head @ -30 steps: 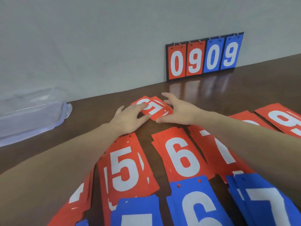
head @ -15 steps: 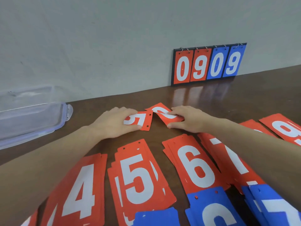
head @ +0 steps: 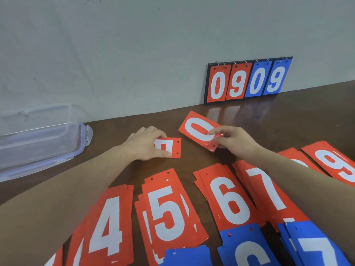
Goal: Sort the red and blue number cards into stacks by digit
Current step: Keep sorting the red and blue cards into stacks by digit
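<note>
Red card with white 0 [head: 197,129]: we are pinching its near end in our right hand [head: 233,142], toward the brown wooden table's [head: 307,121] far edge.
Red card with hidden digit [head: 171,147]: we are gripping it in our left hand [head: 146,144], beside the first.
Red stacks: 4 [head: 107,225], 5 [head: 169,210], 6 [head: 228,198], 7 [head: 263,189] are lying along the near edge.

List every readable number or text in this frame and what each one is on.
"0909": scoreboard flip stand, two red cards then two blue
"0": red card pinched by right hand
Partly hidden digit, unreadable: red card under left hand
"4": red stack
"5": red stack
"6": red stack
"7": red stack
"9": red card
"7": blue stack
Cut-off digit: blue stack
</note>
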A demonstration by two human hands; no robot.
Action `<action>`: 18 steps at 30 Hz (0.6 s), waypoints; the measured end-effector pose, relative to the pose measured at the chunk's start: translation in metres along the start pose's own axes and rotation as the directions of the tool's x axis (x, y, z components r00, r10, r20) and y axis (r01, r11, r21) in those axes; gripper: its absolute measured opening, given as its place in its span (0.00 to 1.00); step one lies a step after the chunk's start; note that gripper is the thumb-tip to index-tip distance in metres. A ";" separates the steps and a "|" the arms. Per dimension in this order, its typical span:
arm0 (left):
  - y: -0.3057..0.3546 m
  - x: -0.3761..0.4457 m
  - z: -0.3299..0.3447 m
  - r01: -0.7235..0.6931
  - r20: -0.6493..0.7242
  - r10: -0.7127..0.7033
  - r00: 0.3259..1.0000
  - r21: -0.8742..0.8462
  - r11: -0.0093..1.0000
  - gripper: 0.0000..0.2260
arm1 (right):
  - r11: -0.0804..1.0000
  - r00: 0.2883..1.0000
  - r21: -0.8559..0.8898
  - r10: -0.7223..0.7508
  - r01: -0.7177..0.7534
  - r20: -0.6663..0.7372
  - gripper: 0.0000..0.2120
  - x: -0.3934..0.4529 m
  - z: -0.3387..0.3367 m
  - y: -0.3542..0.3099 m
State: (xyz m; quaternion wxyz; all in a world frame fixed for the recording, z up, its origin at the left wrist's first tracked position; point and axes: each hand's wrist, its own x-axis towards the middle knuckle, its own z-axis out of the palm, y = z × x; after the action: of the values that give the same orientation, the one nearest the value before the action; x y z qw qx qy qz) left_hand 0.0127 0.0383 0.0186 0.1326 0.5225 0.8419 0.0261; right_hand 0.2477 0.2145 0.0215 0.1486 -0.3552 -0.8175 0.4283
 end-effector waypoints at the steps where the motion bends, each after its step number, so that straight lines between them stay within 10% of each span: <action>1: 0.002 0.001 -0.002 0.007 0.013 -0.008 1.000 0.007 1.000 0.36 | 0.997 1.000 0.071 0.024 -0.025 0.009 0.13 -0.003 -0.002 0.000; 8: 0.019 -0.006 -0.009 0.061 0.001 -0.061 0.998 -0.094 0.994 0.25 | 0.969 0.993 0.221 0.093 -0.106 0.070 0.34 -0.014 -0.019 0.015; 18: 0.049 -0.053 -0.024 0.256 -0.067 -0.381 0.922 -0.632 0.731 0.22 | 0.897 0.979 0.408 0.108 -0.170 0.170 0.09 -0.012 -0.062 0.003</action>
State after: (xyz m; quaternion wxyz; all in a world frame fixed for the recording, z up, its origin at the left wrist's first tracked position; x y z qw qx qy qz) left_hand 0.0712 0.0157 0.0614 0.2151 0.2930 0.8734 0.3241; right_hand 0.2913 0.2437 0.0560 0.1314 -0.3407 -0.6871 0.6282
